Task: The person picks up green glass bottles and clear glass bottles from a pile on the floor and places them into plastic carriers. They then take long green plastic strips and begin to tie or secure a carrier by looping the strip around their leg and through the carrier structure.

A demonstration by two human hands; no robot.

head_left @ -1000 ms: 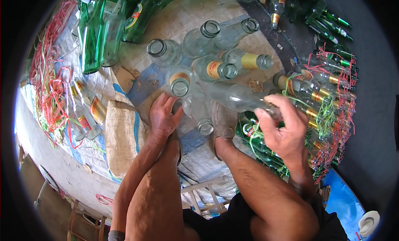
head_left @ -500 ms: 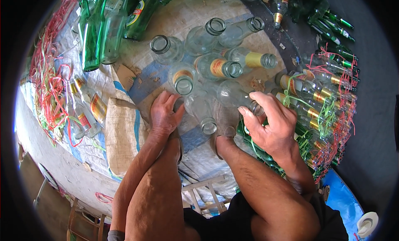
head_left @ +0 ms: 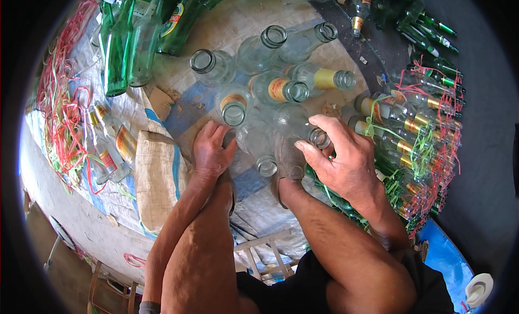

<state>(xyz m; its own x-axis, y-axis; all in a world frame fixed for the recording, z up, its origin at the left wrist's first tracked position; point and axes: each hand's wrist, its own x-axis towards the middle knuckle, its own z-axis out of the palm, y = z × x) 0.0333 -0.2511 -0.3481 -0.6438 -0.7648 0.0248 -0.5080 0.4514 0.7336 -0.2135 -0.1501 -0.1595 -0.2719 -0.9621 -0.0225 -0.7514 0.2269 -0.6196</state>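
Right hand (head_left: 346, 162) fingers (head_left: 305, 149) curled round neck of clear glass bottle (head_left: 303, 127), gripping. Left hand (head_left: 211, 151) fingers together, pressed flat against neighbouring clear bottle (head_left: 257, 146). Cluster of upright clear bottles (head_left: 259, 70) gathered ahead on woven sacking (head_left: 162, 173), untied. Tied bottle bundles (head_left: 416, 151) stacked at right: done. Loose green bottles (head_left: 130, 43) and plastic string (head_left: 62, 119) at left: remaining.

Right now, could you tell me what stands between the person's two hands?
In the head view, one clear glass bottle stands upright between the left hand and the right hand, its open mouth facing the camera. The left hand's fingers touch it.
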